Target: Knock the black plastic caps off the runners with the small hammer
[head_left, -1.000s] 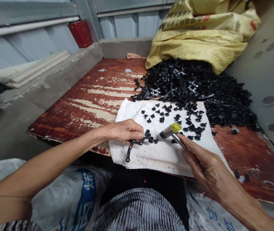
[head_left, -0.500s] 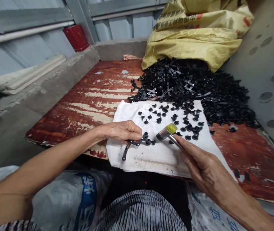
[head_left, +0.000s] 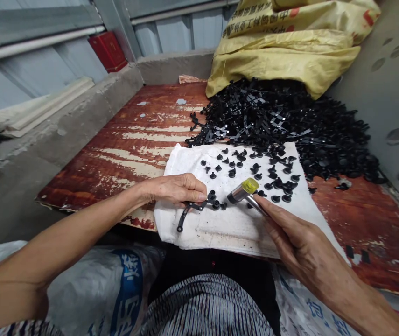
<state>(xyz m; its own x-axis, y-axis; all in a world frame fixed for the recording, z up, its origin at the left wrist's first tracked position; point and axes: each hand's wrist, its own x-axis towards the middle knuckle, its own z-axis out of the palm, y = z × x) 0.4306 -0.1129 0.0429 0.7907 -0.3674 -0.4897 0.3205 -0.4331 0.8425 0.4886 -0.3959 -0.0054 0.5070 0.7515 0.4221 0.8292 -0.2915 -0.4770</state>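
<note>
Two hands grip: left (head_left: 176, 189) pinning a thin black bracket (head_left: 194, 208), right (head_left: 299, 245) a yellow-faced metal hammer (head_left: 243, 190).

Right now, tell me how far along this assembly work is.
Done: no finished batch shows anywhere. In hand: the left hand pins a black bracket to the white cloth with small caps at its end, while the right hand holds a small hammer beside it. Left: loose caps on the cloth and a big black parts pile.

Parts heap (head_left: 290, 126) lies behind the cloth (head_left: 227, 224) (sack (head_left: 283, 60) behind that).
</note>
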